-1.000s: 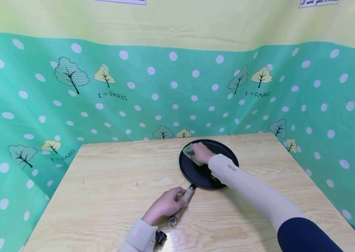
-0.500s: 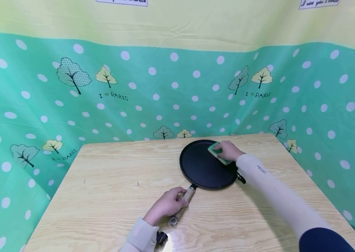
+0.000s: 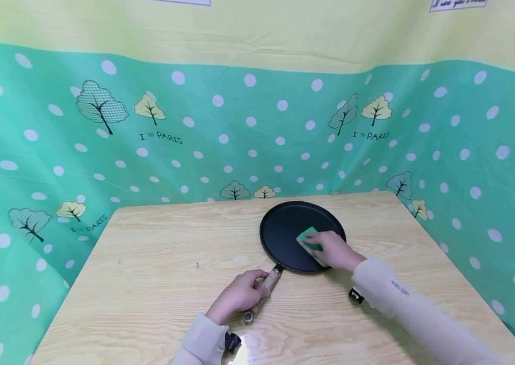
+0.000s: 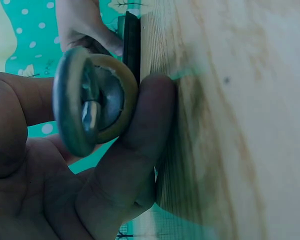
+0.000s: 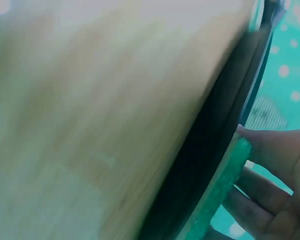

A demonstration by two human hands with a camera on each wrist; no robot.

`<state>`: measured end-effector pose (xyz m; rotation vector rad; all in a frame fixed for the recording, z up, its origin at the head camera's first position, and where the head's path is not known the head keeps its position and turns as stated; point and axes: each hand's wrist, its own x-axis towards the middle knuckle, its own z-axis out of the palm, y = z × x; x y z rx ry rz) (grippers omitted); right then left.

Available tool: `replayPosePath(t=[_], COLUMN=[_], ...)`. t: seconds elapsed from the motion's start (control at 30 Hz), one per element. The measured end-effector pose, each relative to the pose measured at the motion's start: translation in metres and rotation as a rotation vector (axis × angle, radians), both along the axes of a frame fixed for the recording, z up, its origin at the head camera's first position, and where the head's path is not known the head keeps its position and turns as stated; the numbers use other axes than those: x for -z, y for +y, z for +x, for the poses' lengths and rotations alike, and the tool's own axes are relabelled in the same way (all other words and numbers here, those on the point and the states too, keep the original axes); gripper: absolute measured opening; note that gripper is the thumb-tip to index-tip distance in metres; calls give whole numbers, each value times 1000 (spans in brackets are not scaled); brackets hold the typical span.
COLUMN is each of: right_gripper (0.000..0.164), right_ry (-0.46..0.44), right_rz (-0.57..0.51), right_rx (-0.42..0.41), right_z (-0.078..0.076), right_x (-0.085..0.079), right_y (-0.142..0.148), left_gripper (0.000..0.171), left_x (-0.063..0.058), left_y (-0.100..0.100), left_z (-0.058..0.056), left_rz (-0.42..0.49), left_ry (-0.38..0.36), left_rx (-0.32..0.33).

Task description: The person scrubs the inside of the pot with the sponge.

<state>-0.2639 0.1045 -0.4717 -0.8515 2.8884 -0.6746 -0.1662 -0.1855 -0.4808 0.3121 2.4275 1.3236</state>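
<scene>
A round black flat pan (image 3: 284, 228) lies on the wooden table, its handle (image 3: 273, 278) pointing toward the near side. My left hand (image 3: 241, 292) grips that wood-toned handle; its metal hanging ring (image 4: 72, 102) shows close up in the left wrist view. On the pan's right half, my right hand (image 3: 334, 249) holds a green sponge (image 3: 308, 238) down against the cooking surface. In the right wrist view the sponge's rough green layer (image 5: 222, 187) faces the fingers, and its paler side is toward the pan.
The light wooden table (image 3: 161, 263) reaches to a green dotted curtain (image 3: 220, 126) behind and at both sides. Black wrist devices (image 3: 233, 342) sit at both sleeves.
The right hand swept the sponge from the pan's far left to its far right, then back toward the near right. The left hand keeps its hold on the handle.
</scene>
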Motion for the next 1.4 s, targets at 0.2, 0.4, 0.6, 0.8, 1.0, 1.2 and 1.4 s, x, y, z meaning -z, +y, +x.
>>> replayPosePath(t=[0.2, 0.4, 0.6, 0.8, 1.0, 1.2, 1.4], right_gripper=[37, 37, 40, 42, 41, 42, 45], right_ry=[5, 13, -60, -76, -97, -114, -149], right_rz=[-8, 4, 37, 76, 99, 68, 74], right_rx=[-109, -174, -96, -20, 18, 73, 68], right_z=[14, 2, -32, -76, -108, -119, -103], right_x=[-1, -2, -5, -6, -5, -6, -8], right_y=[-31, -66, -95, -97, -70, -29, 11], left_gripper=[43, 42, 41, 39, 39, 40, 40], left_x=[1, 3, 2, 3, 2, -2, -1], left_y=[-1, 0, -3, -3, 0, 0, 1], left_z=[-1, -2, -3, -2, 0, -1, 2], left_rz=[19, 32, 38, 42, 27, -9, -10], left_ry=[-6, -6, -2, 1, -7, -7, -15], left_rx=[9, 18, 30, 31, 24, 6, -1])
